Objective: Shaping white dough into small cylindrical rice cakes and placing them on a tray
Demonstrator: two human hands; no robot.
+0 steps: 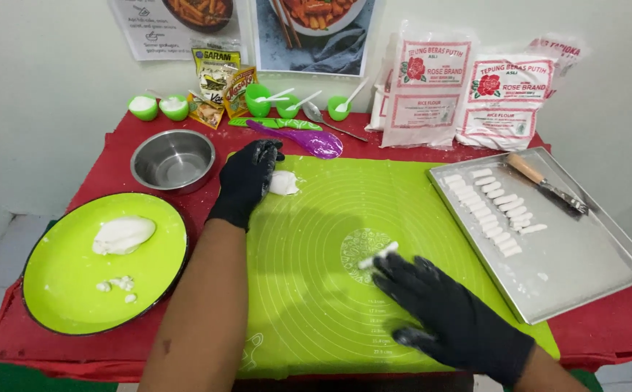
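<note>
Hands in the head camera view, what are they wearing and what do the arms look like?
Both hands wear thin, matte black disposable gloves ending at the wrists: the left hand and the right hand. The right glove carries white floury smudges on the fingertips and side. Both forearms are bare, with no sleeves, watch or jewellery visible.

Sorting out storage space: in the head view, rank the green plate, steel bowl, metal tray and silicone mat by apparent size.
1. Green silicone mat
2. Metal tray
3. Green plate, though nearness to the camera makes its place against the tray unsure
4. Steel bowl
</note>
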